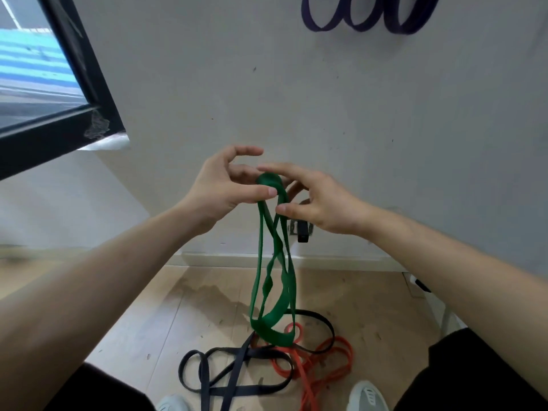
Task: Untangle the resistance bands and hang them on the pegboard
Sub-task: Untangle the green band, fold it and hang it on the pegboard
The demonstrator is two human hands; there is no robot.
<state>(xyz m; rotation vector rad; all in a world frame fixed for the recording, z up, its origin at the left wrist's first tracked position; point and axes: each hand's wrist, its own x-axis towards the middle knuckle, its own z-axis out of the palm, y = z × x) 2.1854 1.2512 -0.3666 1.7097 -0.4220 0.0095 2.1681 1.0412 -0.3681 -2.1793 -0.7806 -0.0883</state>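
Below, tangled black band (237,390) and orange band (341,341).

The left grip (225,188) pinches the top of a twisted green band (272,321) between thumb and fingers. The right grip (320,203) meets it there, forefinger laid over the loop's top and thumb against 1 strand. The band hangs down above a black band (241,355) and an orange band (350,354), which lie tangled on the wooden floor (148,321). A purple band (398,29) hangs in loops on the wall (296,84) above.
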